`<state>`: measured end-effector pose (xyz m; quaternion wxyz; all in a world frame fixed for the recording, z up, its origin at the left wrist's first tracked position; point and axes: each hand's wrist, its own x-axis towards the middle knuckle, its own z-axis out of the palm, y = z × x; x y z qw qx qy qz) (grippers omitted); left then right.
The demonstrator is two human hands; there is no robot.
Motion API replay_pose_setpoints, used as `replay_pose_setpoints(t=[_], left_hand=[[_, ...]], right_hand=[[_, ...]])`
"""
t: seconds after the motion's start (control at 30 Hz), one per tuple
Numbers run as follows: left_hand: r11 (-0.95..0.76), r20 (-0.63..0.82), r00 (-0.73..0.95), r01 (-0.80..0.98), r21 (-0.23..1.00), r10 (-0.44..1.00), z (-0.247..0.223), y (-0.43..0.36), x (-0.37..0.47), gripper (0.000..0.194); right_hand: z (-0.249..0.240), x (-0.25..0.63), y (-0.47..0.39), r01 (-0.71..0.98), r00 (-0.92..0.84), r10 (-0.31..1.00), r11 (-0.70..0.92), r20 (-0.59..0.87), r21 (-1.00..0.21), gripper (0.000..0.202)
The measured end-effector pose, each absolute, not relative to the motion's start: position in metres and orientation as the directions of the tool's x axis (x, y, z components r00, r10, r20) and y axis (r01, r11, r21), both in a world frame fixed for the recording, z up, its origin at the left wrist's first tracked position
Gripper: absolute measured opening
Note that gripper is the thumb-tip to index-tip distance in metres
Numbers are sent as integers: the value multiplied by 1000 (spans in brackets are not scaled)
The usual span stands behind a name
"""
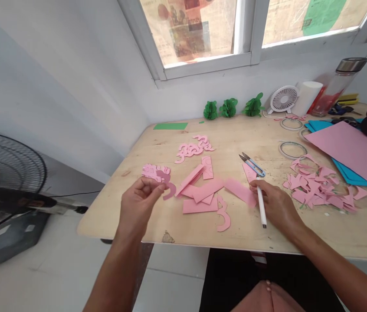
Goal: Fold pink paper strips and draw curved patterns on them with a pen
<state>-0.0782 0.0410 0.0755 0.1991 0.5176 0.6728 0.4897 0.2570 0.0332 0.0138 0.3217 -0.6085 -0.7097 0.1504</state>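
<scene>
1. Left hand (pixel 139 199): thumb and fingers pinched on a wavy pink cutout (pixel 170 191), raised over the table (pixel 112 212) near its left end.
2. Centre: folded pink strips (pixel 200 206) overlap loosely; a scalloped pink piece (pixel 224 220) lies beside them.
3. Right hand (pixel 276 203): fingers curled, grasping a pink slip (pixel 240 192) and a white pen (pixel 261 203).
4. Far right: lidded clear bottle (pixel 338 89), upright, reddish below; contents uncertain.
</scene>
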Motion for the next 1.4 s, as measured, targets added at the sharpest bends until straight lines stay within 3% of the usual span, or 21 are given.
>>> replay_pose_setpoints(t=[0.27,0.57,0.83,1.13,1.4], left_hand=[[44,-33,-150,71,997,988,76,-10,-6,25],[207,-209,-8,-98,973,978,63,-30,35,27],[224,-225,73,17,974,972,45,-29,60,20],[397,-373,216,-81,914,902,52,-26,75,24],[362,-353,131,-49,931,926,40,-20,91,23]], right_hand=[[26,256,61,719,33,967,153,253,-677,29],[22,259,-3,425,74,990,74,116,-902,24],[13,265,-44,604,76,982,92,172,-792,22],[10,266,-57,624,61,977,124,207,-771,21],[17,266,-57,706,-31,947,247,319,-664,23]])
